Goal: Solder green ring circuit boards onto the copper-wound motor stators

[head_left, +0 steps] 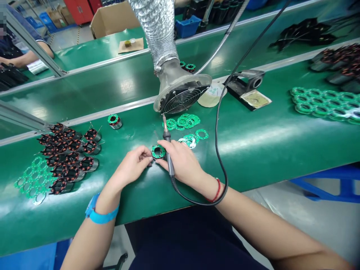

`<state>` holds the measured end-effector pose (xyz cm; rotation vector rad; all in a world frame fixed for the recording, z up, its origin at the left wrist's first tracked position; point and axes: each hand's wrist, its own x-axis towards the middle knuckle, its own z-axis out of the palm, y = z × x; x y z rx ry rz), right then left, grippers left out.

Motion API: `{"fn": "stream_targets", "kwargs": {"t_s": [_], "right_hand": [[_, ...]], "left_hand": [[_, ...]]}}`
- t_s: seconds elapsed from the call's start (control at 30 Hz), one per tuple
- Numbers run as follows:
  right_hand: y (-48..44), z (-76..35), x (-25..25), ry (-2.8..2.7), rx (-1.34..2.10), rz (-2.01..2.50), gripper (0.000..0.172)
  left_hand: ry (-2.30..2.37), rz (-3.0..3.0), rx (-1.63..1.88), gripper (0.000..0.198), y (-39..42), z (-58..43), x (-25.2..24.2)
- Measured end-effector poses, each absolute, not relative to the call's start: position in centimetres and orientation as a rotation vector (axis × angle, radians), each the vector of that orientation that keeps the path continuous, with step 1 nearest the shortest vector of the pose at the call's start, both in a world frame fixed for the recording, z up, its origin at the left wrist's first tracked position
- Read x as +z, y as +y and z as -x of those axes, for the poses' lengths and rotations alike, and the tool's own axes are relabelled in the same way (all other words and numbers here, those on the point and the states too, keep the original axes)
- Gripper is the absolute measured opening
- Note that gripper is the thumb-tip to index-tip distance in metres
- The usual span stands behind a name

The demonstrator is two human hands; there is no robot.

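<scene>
Between my two hands, just above the table, is a motor stator (pixel 158 156) with a green ring-shaped circuit board on its top. My left hand (pixel 134 165) is closed, its fingertips pinching the stator's left side. My right hand (pixel 184 161) grips a soldering iron (pixel 170 167), whose tip points away from me, towards the fume extractor. Fingertips of that hand also touch the stator's right side. Loose green ring boards (pixel 201 134) lie just beyond my right hand. A single stator with a board on top (pixel 114 122) stands farther left.
A fume extractor (pixel 182 99) hangs low ahead on a silver duct (pixel 157 30). Many bare stators (pixel 74 159) and ring boards (pixel 35 176) sit left. An iron stand (pixel 246 88) and panelled boards (pixel 323 103) are right. The iron's cable (pixel 218 138) loops over my right wrist. Another person's arm (pixel 30 56) shows far left.
</scene>
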<state>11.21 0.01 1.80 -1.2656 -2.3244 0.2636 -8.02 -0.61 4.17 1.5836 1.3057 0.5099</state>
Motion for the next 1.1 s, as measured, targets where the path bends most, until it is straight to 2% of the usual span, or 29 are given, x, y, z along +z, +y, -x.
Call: {"fn": "stream_targets", "kwargs": {"t_s": [0.1, 0.2, 0.37, 0.6, 0.83, 1.1], "right_hand": [[-0.4, -11.1, 1.6, -2.28, 0.17, 1.246, 0.047], [-0.6, -11.1, 1.7, -2.206, 0.168, 1.139, 0.045], [-0.5, -11.1, 1.6, -2.27, 0.286, 0.835, 0.046], [-0.3, -11.2, 1.6, -2.157, 0.361, 0.872, 0.033], [-0.7, -12.4, 1.7, -1.819, 0.51, 1.027, 0.026], [-0.8, -13.2, 0.6, -1.586, 0.642, 0.929, 0.02]], "left_hand": [[1.321, -1.25, 0.765, 0.012, -0.2, 7.1, 3.6], [1.335, -1.076, 0.861, 0.017, 0.0, 6.5, 3.5], [1.359, -1.066, 0.856, 0.021, 0.0, 6.4, 3.9], [1.392, -1.1, 0.801, 0.015, 0.0, 6.6, 3.9], [1.469, -1.149, 0.766, 0.011, 0.1, 6.4, 3.9], [1.498, -1.144, 0.769, 0.011, 0.1, 6.2, 3.3]]}}
